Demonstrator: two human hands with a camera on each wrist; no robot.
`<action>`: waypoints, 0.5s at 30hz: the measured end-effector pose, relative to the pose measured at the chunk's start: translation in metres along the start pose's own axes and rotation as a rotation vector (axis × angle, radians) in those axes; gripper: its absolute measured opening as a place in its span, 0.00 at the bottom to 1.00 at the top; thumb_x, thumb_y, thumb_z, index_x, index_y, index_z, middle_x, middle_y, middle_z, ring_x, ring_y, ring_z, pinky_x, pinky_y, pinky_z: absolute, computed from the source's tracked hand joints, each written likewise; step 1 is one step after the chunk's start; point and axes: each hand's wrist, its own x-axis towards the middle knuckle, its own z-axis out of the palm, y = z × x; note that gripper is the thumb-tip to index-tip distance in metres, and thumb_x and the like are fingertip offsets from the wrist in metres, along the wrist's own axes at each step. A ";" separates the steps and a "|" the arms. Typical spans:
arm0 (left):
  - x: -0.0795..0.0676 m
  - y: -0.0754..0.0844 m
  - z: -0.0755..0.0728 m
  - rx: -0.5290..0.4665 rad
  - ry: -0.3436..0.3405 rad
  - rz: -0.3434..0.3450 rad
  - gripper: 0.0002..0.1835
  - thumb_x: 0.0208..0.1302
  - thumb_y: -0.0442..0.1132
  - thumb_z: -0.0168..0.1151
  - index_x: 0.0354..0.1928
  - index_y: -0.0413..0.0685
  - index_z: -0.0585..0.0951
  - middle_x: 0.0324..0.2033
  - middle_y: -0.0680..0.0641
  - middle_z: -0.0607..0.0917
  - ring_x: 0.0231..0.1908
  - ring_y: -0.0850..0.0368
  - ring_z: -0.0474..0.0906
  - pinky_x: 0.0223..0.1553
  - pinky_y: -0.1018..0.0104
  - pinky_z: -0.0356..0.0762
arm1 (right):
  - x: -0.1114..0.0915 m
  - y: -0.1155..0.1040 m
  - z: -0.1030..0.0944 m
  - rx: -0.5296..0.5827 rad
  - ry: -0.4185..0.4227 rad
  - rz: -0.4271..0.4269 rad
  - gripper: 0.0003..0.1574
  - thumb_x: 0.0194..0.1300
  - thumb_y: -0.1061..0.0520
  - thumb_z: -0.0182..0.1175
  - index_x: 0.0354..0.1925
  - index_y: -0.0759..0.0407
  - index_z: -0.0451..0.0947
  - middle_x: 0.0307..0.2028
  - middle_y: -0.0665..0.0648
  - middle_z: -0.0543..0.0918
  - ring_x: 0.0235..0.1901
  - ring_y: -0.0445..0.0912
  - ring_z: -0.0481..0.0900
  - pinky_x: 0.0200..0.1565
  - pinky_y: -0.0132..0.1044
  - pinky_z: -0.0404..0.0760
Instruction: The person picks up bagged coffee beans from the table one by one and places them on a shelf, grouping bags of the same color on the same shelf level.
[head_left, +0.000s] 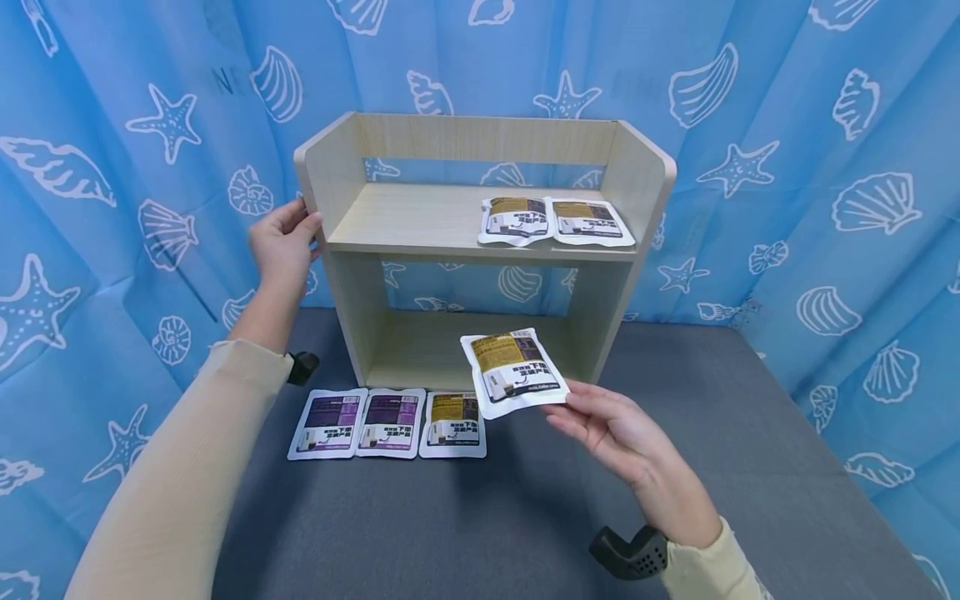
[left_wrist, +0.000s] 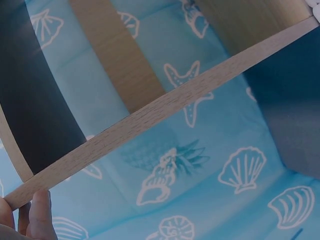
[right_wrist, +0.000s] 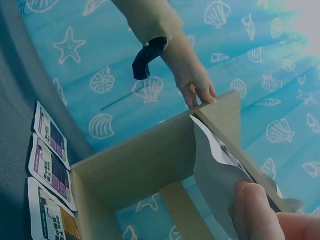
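Note:
My right hand pinches the lower right corner of a white pouch with a gold label, tilted in the air in front of the shelf's lower opening. In the right wrist view, the thumb and fingers hold the pouch's edge, with its plain back showing. At the far left, my left hand grips the side panel of a small two-tier wooden shelf. Its fingers lie at the panel's edge in the left wrist view. Two gold-label pouches lie side by side at the right of the upper tier.
On the grey table, two purple-label pouches and a gold-label pouch lie in a row before the shelf's front left. A blue curtain with white shell prints hangs behind and around.

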 end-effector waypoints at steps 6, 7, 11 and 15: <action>0.001 -0.001 -0.001 0.000 -0.001 -0.001 0.22 0.67 0.44 0.61 0.63 0.53 0.77 0.59 0.47 0.79 0.57 0.55 0.77 0.55 0.59 0.77 | -0.001 -0.004 0.004 -0.029 0.001 -0.011 0.38 0.74 0.69 0.44 0.74 0.71 0.38 0.46 0.64 0.82 0.44 0.50 0.84 0.50 0.39 0.80; 0.001 0.000 -0.001 0.001 -0.002 -0.001 0.22 0.67 0.44 0.61 0.63 0.52 0.77 0.59 0.47 0.79 0.57 0.55 0.77 0.55 0.59 0.76 | -0.001 -0.004 0.005 -0.028 0.000 -0.013 0.39 0.74 0.69 0.44 0.74 0.71 0.38 0.46 0.64 0.82 0.45 0.50 0.84 0.50 0.39 0.80; 0.000 0.000 -0.001 0.008 -0.004 -0.004 0.23 0.67 0.44 0.60 0.63 0.52 0.77 0.60 0.47 0.78 0.57 0.55 0.77 0.55 0.59 0.76 | -0.002 -0.007 0.007 -0.024 -0.015 -0.027 0.39 0.74 0.70 0.45 0.74 0.72 0.38 0.46 0.64 0.82 0.45 0.51 0.84 0.50 0.39 0.80; -0.001 0.001 0.000 0.013 -0.004 -0.002 0.23 0.67 0.44 0.60 0.63 0.52 0.77 0.60 0.47 0.78 0.57 0.55 0.77 0.55 0.59 0.76 | -0.002 -0.011 0.011 -0.023 -0.023 -0.037 0.40 0.73 0.70 0.46 0.74 0.71 0.38 0.47 0.64 0.82 0.45 0.51 0.84 0.50 0.39 0.80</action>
